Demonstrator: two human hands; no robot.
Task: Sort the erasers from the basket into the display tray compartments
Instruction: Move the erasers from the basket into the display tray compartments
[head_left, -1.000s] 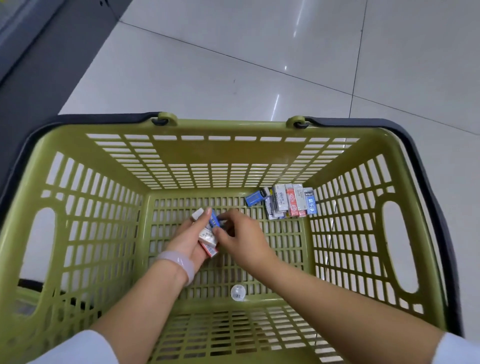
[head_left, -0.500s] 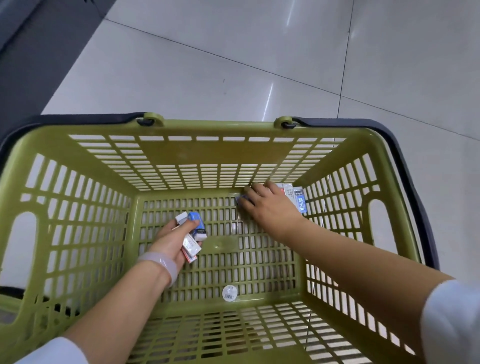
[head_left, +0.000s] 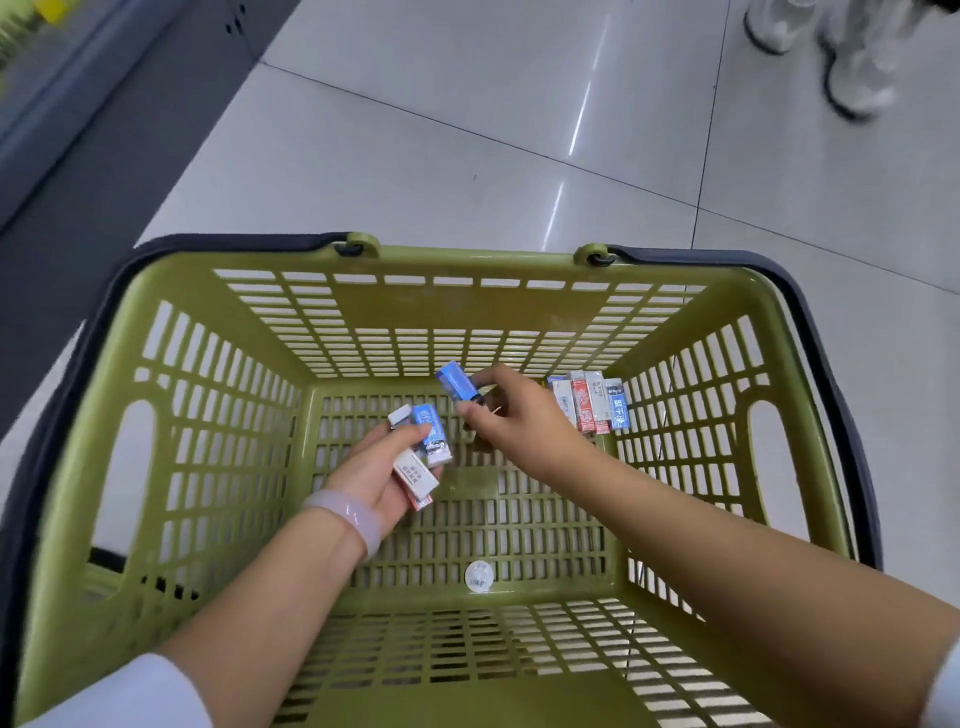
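Both my hands are inside an olive-green plastic basket (head_left: 218, 467). My left hand (head_left: 379, 473) holds a small stack of erasers (head_left: 418, 457) in white, blue and red sleeves, thumb across the top. My right hand (head_left: 511, 415) pinches a single blue eraser (head_left: 457, 382), lifted off the basket floor just right of the stack. Several more erasers (head_left: 592, 402) stand in a row in the basket's far right corner. No display tray is in view.
A round white sticker (head_left: 479, 576) lies on the basket floor near me. The basket's dark handles (head_left: 831, 332) hang down around the rim. The basket stands on pale floor tiles; a person's white shoes (head_left: 852, 78) are at the top right, a dark shelf base at left.
My right hand reached to the far right corner, picked up the blue eraser and brought it back toward my left hand. My left hand kept its stack.
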